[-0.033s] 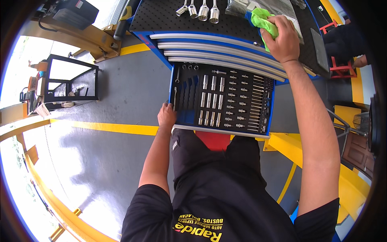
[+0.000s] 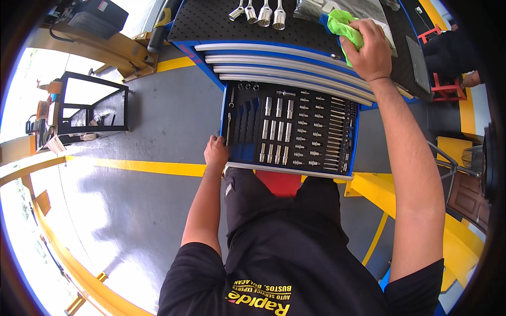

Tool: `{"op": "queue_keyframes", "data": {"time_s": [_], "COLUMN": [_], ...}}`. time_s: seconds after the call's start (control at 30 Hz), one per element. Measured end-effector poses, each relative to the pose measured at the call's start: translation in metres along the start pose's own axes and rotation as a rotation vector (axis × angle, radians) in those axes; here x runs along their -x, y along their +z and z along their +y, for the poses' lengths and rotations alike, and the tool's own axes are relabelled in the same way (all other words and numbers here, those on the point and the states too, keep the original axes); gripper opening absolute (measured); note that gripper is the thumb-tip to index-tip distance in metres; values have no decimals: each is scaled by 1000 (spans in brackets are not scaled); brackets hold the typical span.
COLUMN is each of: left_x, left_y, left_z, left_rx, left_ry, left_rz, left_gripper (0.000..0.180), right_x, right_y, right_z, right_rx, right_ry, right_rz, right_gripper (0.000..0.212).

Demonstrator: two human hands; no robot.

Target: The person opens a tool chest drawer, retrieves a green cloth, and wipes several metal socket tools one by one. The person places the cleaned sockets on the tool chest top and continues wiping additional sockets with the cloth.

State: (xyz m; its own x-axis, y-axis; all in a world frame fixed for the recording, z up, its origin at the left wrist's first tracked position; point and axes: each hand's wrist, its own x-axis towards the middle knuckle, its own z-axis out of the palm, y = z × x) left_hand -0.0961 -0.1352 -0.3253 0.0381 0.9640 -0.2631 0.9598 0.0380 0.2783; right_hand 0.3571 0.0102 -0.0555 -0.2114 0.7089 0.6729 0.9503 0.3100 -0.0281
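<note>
My right hand point(image 2: 370, 50) is closed around a bright green cloth point(image 2: 342, 25) on the black perforated top of a blue tool cabinet point(image 2: 226, 34). Beside the cloth lies a clear plastic bag point(image 2: 311, 9). My left hand point(image 2: 216, 151) grips the left side of a pulled-out drawer point(image 2: 295, 170), close to its front corner; some of its fingers are hidden. In the drawer's black foam sit rows of chrome sockets point(image 2: 273, 130), smaller bit sockets point(image 2: 301, 124) and slim bits point(image 2: 334, 134). Along its left side lies a ratchet-like tool point(image 2: 229, 124), near empty blue-bottomed cutouts.
Several large chrome socket wrenches point(image 2: 264, 18) rest on the cabinet top. A dark flat tablet-like object point(image 2: 417, 64) lies at its right edge. Below the drawer is a red seat point(image 2: 276, 183). Yellow lift arms point(image 2: 374, 192) run along the right. A black-framed stand point(image 2: 95, 101) stands left; another person's hand point(image 2: 470, 80) shows far right.
</note>
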Motion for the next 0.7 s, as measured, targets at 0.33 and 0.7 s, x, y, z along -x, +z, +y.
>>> {"op": "queue_keyframes", "data": {"time_s": [0.33, 0.7], "left_x": [17, 0], "left_y": [14, 18], "left_z": [-2, 7], "left_rx": [-60, -259], "left_ry": [46, 96], "left_rz": [-5, -80], "left_gripper": [24, 37], "right_x": [4, 11], "right_y": [-11, -21], "right_z": [-13, -22], "right_rx": [-14, -5], "right_ry": [8, 7], "right_rz": [-12, -19], "right_gripper": [28, 28]}}
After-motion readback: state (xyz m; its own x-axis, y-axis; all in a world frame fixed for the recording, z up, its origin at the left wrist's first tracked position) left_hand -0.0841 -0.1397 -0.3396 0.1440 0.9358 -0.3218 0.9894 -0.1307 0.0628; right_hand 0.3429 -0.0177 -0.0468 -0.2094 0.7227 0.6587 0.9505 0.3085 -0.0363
